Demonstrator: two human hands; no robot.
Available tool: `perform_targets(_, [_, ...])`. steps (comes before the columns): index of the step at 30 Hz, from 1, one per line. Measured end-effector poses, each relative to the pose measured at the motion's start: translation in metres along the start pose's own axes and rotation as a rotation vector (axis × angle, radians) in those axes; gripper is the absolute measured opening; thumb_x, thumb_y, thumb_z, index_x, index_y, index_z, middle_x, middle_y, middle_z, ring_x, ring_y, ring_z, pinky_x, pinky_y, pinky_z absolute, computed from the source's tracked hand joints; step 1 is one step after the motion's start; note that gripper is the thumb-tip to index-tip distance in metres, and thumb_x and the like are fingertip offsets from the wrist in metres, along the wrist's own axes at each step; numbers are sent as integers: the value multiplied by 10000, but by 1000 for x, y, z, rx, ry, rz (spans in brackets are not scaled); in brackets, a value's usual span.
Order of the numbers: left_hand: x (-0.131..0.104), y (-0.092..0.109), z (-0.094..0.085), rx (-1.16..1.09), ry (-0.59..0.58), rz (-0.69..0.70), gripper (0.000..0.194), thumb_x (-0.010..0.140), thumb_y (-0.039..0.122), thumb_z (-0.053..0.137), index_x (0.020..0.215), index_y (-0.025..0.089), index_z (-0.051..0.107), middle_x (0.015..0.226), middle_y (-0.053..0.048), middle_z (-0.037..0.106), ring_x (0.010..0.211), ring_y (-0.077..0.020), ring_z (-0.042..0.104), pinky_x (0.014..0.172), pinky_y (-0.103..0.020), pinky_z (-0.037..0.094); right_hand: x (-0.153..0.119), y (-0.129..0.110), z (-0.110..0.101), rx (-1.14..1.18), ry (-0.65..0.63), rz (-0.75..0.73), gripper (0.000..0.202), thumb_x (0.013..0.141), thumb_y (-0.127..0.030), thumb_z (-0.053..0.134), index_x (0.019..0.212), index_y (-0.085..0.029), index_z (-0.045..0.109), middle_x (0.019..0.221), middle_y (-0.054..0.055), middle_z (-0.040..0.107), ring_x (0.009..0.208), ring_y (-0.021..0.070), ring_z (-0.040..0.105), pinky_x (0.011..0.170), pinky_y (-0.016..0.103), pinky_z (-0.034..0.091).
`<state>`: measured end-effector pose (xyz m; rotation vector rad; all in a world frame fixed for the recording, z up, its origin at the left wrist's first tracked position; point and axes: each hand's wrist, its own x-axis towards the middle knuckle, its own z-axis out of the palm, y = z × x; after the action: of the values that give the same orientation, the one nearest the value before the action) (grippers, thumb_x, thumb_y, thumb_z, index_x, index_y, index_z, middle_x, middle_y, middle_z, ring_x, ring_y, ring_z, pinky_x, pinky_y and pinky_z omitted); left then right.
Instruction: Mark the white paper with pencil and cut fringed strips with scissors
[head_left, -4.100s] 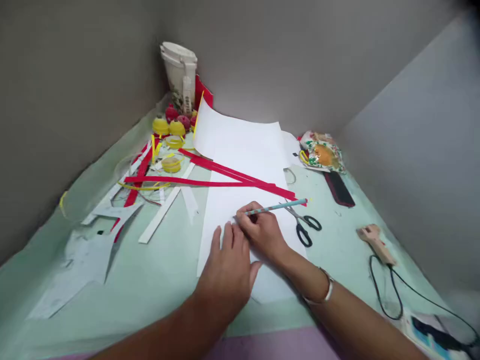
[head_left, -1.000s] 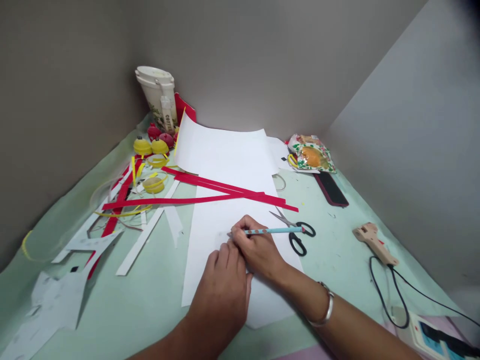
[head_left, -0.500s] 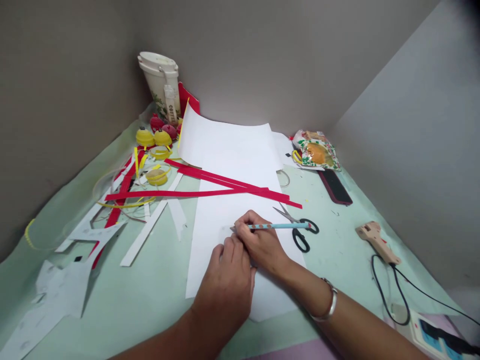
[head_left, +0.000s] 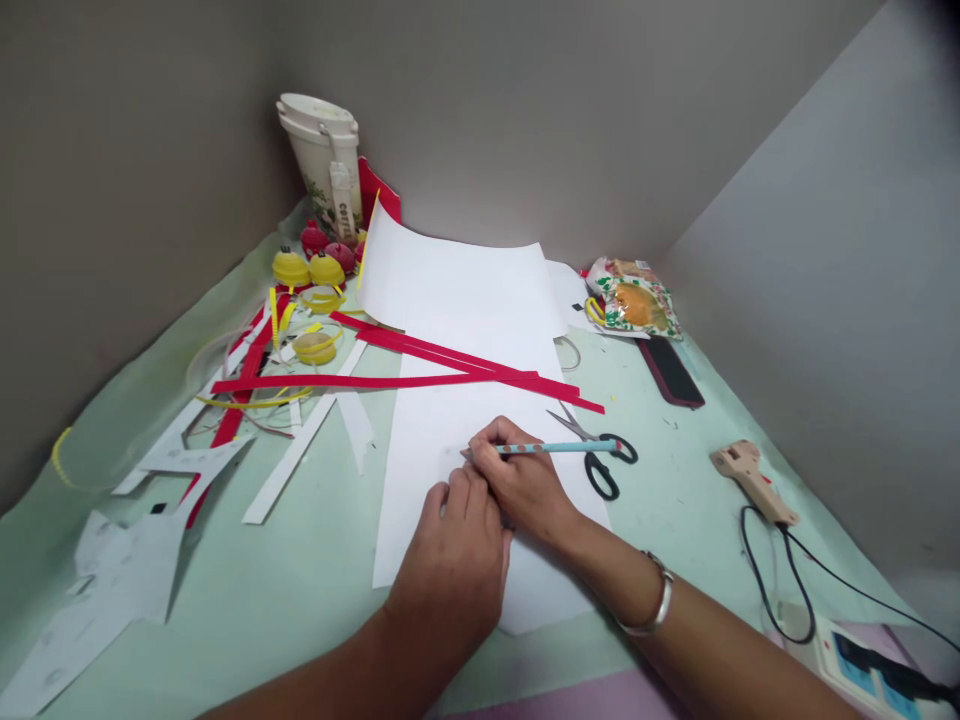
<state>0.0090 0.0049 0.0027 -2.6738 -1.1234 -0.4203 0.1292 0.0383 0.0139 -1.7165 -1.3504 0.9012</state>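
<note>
My right hand (head_left: 523, 484) grips a light-blue pencil (head_left: 559, 448), its tip pointing left and touching or nearly touching a white sheet of paper (head_left: 427, 425). Beside it, my left hand (head_left: 457, 560) is closed, fingers curled downward over the paper; whatever they hold or press is hidden beneath them. The two hands touch at the fingers. A faint mark shows on the paper just left of the pencil tip. Black-handled scissors (head_left: 601, 462) lie with blades apart, right of my right hand. Long red strips (head_left: 420, 362) cross the upper part of the sheet.
White and red paper scraps (head_left: 142, 560) and yellow pieces (head_left: 313, 347) cover the left. A lidded white cup (head_left: 319, 150) stands at the back. To the right lie a snack packet (head_left: 637, 305), a phone (head_left: 671, 372), a glue gun (head_left: 754, 480) with its cord and a power strip (head_left: 847, 660).
The pencil's rear end has tipped up slightly, and the view has shifted a little. Both hands stay in nearly the same place on the paper.
</note>
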Motion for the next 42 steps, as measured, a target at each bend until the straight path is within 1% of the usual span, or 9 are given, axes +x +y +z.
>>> perform_targets(6, [1, 0, 1, -10, 9, 0, 328, 897, 232, 450, 1004, 41, 694, 988, -195, 664, 945, -316, 555, 808, -437, 407, 0, 0, 0, -9, -6, 6, 136, 837, -268, 499, 716, -229, 545, 663, -52, 604, 645, 144, 553, 614, 263, 419])
perform_targets(11, [1, 0, 1, -15, -11, 2, 333, 899, 236, 444, 1013, 45, 691, 980, -187, 662, 929, -310, 553, 803, -437, 406, -1, 0, -1, -21, -12, 7, 144, 847, -281, 496, 726, -228, 555, 676, -47, 625, 653, 148, 563, 616, 267, 421])
perform_targets(26, [0, 0, 1, -13, -23, 5, 338, 896, 235, 444, 1035, 49, 689, 955, -178, 656, 887, -300, 545, 765, -427, 397, -1, 1, 1, -39, 2, -20, 149, 853, -288, 493, 724, -228, 537, 650, -55, 591, 629, 138, 546, 598, 260, 411])
perform_targets(31, [1, 0, 1, -13, -22, 2, 332, 895, 233, 443, 1019, 54, 694, 929, -167, 656, 878, -297, 541, 760, -421, 392, -1, 2, 1, -41, 2, -25, 147, 857, -291, 492, 734, -228, 544, 661, -49, 602, 639, 145, 555, 611, 265, 414])
perform_targets(42, [0, -1, 0, -24, -55, 8, 336, 897, 258, 445, 1017, 57, 687, 959, -174, 650, 898, -293, 527, 771, -424, 387, -2, 0, 1, -41, 10, -12, 144, 858, -289, 491, 737, -228, 541, 661, -49, 603, 642, 147, 563, 619, 267, 422])
